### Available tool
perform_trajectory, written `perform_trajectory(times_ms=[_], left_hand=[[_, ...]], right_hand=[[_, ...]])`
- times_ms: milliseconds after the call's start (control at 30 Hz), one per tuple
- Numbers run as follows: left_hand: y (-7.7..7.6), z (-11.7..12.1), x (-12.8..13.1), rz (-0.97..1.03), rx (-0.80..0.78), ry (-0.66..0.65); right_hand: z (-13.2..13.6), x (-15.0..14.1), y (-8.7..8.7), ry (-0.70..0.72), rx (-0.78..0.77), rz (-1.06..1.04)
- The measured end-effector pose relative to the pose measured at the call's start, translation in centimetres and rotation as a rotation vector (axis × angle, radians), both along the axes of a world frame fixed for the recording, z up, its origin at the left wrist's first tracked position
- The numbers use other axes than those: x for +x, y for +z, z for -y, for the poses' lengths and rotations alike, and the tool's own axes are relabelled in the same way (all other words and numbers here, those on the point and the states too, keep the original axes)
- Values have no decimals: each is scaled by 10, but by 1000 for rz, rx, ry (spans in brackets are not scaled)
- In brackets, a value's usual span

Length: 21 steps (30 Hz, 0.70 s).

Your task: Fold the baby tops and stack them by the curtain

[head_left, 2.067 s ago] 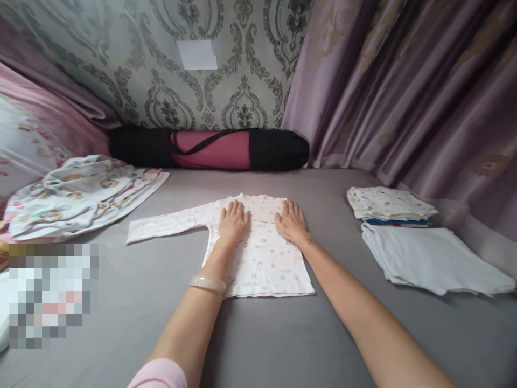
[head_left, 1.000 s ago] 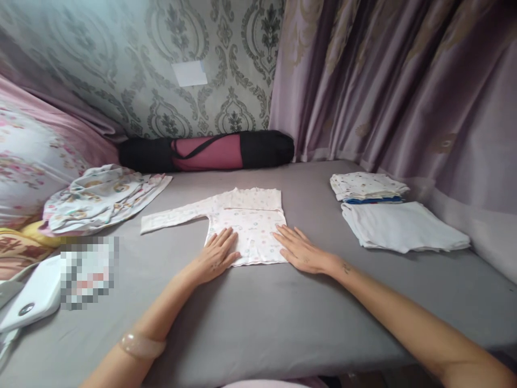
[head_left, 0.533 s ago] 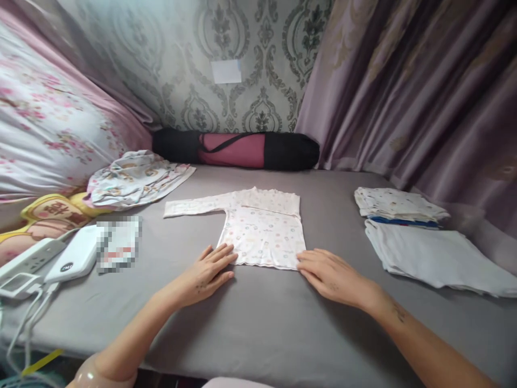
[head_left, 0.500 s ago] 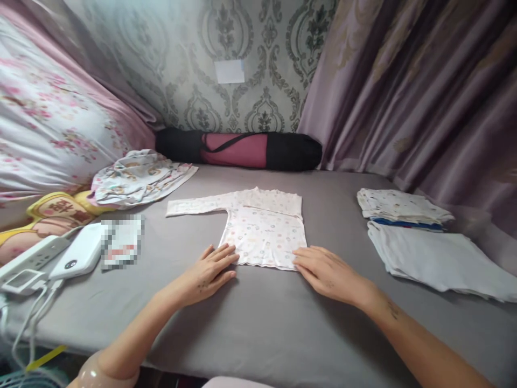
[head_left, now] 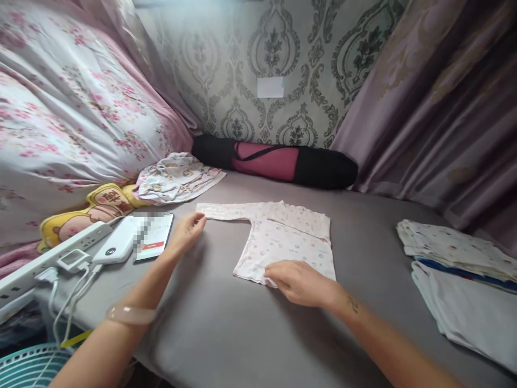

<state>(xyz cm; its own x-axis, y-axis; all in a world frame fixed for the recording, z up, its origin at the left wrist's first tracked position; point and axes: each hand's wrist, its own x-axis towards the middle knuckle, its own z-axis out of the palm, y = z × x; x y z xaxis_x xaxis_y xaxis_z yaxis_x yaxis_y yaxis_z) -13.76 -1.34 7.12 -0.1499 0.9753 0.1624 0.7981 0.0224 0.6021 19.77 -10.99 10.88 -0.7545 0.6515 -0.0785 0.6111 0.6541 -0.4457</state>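
Note:
A small white long-sleeved shirt (head_left: 291, 242) with a fine coloured print lies flat on the grey bed sheet (head_left: 242, 334). One sleeve (head_left: 226, 211) stretches out to the left; the other side is folded in. My left hand (head_left: 186, 230) is at the cuff of that sleeve, fingers curled and pinched on its end. A pale bangle sits on that wrist. My right hand (head_left: 297, 281) rests on the shirt's near hem, fingers stretched out and lying flat on the cloth.
Two folded stacks, a printed one (head_left: 452, 248) and a white one (head_left: 464, 307), lie at the right. A phone (head_left: 153, 242), power bank (head_left: 115, 248) and power strip (head_left: 48, 258) sit left. A crumpled garment (head_left: 177, 178), floral quilt (head_left: 72, 118) and black-and-pink rolled bag (head_left: 274, 161) are behind; curtain (head_left: 436, 108) right.
My left hand left the shirt's near hem and went out left to the sleeve cuff. My right hand slid left along the hem. The view swung left.

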Motion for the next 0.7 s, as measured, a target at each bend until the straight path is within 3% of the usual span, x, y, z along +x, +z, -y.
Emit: perform_trajectory(times_ms=[100,200,400,533,700], left_hand=[[-1,-39,-15,-131,-62,197],[-3,-69,-18,-205,-168,299],[-7,-96,-16,-195,-324,401],[-11,-104,-17,-175,-341,400],[-10,-112,-17,-178,-249,345]], right_hand=[[-37,-10,1,-139,-57,-78],[-82,-24,-12,-343,26,-119],[-161,-51,-46,-551,215,-17],[-186,-74,-60,-635,225,63],[-190,-96,-69,-704,146,79]])
